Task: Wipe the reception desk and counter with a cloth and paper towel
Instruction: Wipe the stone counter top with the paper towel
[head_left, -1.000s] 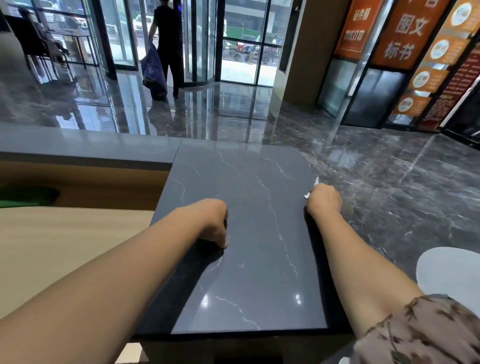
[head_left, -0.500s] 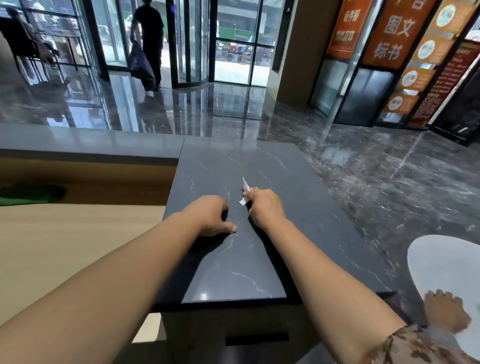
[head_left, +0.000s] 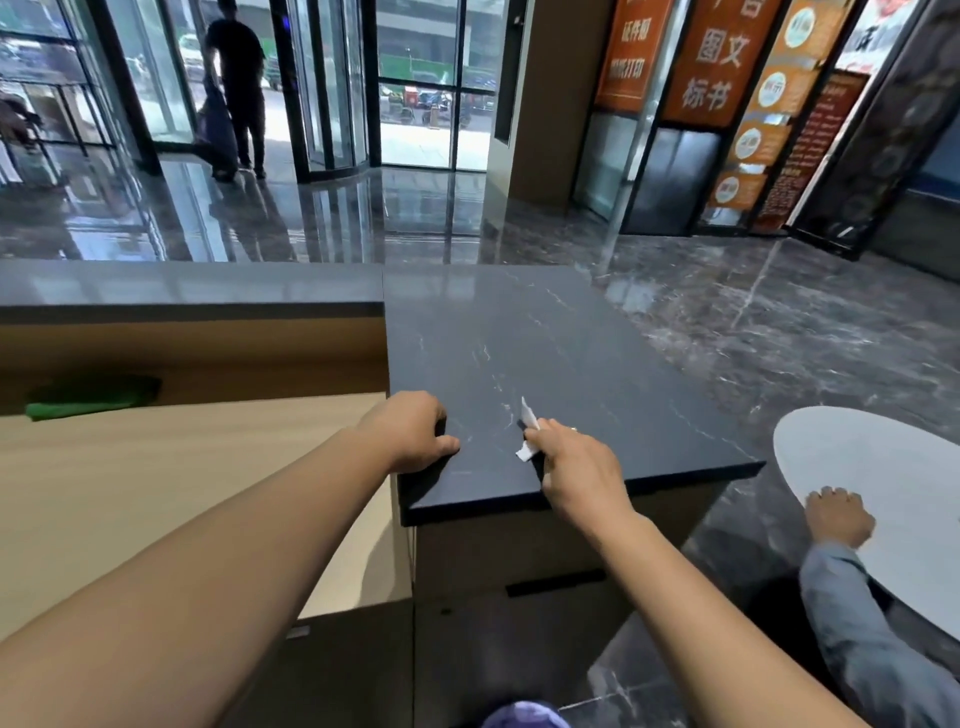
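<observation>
Right hand (head_left: 574, 467) mostly hides the paper towel (head_left: 528, 434) on the counter (head_left: 545, 338).

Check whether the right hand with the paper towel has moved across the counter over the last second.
Yes. The right hand with the paper towel has moved from the counter's right edge leftward toward the left hand, and nearer the front edge.

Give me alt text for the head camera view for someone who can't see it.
A person's right hand presses a small white paper towel onto a dark grey marble-patterned counter, while the left hand rests on its left edge. A green cloth lies on the lower wooden desk.
</observation>
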